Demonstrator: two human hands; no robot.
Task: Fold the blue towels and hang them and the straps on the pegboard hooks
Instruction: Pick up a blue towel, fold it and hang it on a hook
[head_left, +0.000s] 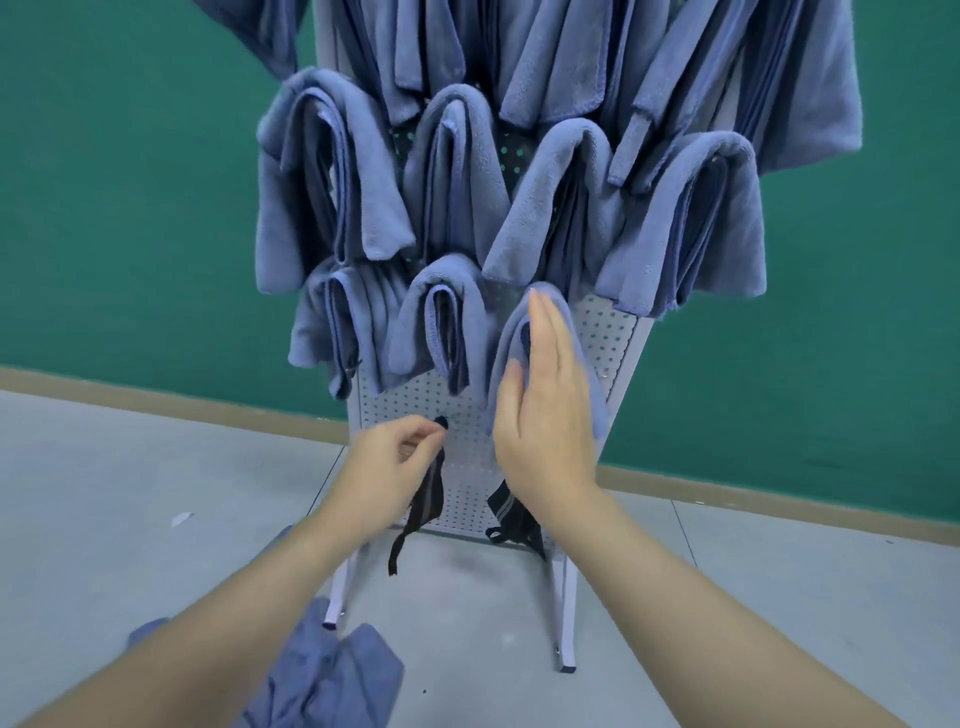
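Left hand (400, 457) pinching black strap (423, 501) at pegboard (467, 415) hook; right hand (545, 415) flat, fingers straight, against hung towel (519, 332). Seat loop fully on hook before release.

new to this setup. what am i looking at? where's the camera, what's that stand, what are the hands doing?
There is no robot here: a person works with bare hands, and the single picture comes from a wide-angle camera worn on the head, looking forward and down.

The stand is a grey pegboard on legs, set on a grey floor against a green wall. Many folded blue towels already hang on it in rows.

The left hand pinches the top of a black strap up against the board; the strap's loose end dangles below. The right hand lies flat, fingers straight, against the lowest right towel. A second strap hangs at the board's lower edge, partly hidden by the right wrist.

On the floor near the left forearm lies a crumpled towel, not yet folded.
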